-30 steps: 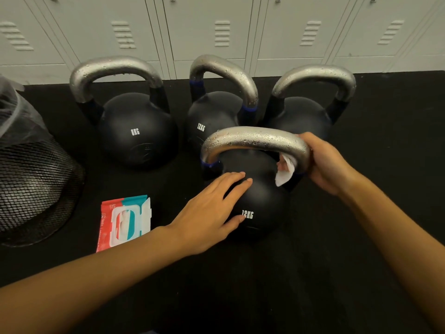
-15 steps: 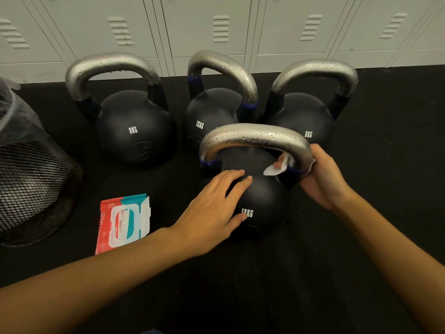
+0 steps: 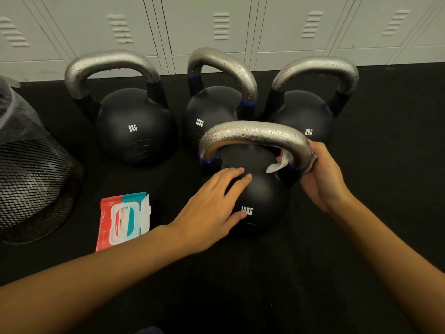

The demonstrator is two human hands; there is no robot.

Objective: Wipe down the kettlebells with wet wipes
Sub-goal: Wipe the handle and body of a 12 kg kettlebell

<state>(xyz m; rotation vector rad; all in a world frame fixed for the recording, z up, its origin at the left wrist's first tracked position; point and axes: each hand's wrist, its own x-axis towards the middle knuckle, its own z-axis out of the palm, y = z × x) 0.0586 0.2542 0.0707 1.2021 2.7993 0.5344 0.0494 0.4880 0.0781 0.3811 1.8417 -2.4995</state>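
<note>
The left hand (image 3: 212, 210) lies flat, fingers straight, steadying the front kettlebell (image 3: 260, 194) (marked 12KG) while the right hand (image 3: 322, 179) clasps a wet wipe (image 3: 278, 166) round its handle.

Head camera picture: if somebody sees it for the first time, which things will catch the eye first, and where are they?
First the front kettlebell, marked 12KG, in the centre: its silver handle is covered with water drops. The right hand grips the right end of that handle with a white wet wipe, while the left hand rests flat on the black ball. Then three more kettlebells in a row behind, before grey lockers, and the red and teal wipe pack on the floor at the left.
</note>
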